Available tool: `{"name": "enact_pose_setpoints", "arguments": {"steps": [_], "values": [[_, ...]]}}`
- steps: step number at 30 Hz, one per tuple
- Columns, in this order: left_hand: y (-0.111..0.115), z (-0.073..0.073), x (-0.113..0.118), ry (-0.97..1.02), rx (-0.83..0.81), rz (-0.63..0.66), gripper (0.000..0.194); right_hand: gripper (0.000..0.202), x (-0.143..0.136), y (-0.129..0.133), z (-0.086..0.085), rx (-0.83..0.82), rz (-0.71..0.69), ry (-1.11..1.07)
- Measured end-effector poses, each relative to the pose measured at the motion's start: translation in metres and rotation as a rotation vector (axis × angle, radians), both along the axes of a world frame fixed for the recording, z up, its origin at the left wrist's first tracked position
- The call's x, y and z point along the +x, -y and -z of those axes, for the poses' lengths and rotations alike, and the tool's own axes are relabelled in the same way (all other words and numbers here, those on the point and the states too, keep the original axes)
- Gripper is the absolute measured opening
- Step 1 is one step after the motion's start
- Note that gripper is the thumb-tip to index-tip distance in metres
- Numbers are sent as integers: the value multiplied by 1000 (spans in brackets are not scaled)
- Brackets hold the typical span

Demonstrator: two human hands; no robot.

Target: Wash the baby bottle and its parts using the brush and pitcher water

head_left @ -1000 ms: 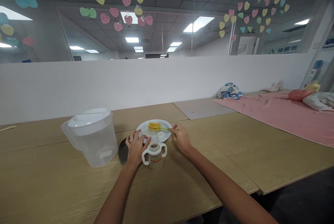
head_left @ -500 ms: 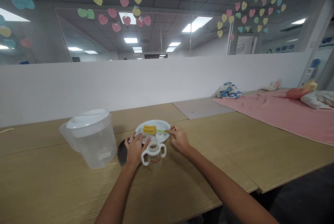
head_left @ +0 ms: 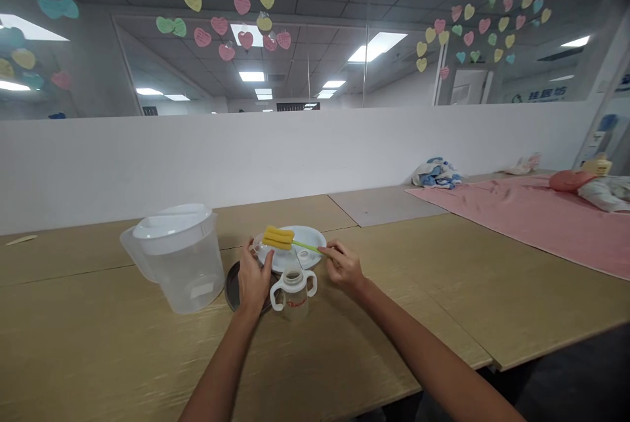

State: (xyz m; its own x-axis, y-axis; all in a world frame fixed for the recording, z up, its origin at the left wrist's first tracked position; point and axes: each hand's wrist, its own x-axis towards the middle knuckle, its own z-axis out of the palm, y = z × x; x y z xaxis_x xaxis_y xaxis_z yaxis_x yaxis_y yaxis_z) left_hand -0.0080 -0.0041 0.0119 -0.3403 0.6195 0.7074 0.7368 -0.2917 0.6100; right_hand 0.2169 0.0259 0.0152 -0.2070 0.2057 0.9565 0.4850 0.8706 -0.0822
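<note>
My right hand [head_left: 342, 268] grips the green handle of a bottle brush [head_left: 278, 237] whose yellow sponge head is lifted slightly above a white plate [head_left: 310, 238]. My left hand [head_left: 253, 281] rests at the left of a clear baby bottle with two white handles [head_left: 294, 291], fingers touching the plate's left edge and lying over a dark round lid [head_left: 231, 287]. The bottle stands upright with its top open, between my two hands.
A large clear plastic pitcher with a white lid [head_left: 180, 258] stands left of my hands on the wooden table [head_left: 98, 337]. A pink cloth [head_left: 531, 218] with bundled fabric and toys lies at the far right. A white partition wall [head_left: 295, 153] runs behind the table.
My right hand has lifted the brush off the plate and swung its yellow head to the left. My left hand has shifted a little toward the plate's left edge.
</note>
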Motion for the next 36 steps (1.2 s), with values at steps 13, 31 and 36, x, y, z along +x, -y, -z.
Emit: {"name": "enact_pose_setpoints", "arguments": {"steps": [13,31,36], "values": [[5,-9,-3,-600,360,99,40,31,2,6,-4,329,133,165],[12,-4,-21,21,233,-81,45,35,10,-11,4,-115,239,-54],[10,7,-30,-109,46,-91,36,35,14,-15,6,-195,272,-65]]}}
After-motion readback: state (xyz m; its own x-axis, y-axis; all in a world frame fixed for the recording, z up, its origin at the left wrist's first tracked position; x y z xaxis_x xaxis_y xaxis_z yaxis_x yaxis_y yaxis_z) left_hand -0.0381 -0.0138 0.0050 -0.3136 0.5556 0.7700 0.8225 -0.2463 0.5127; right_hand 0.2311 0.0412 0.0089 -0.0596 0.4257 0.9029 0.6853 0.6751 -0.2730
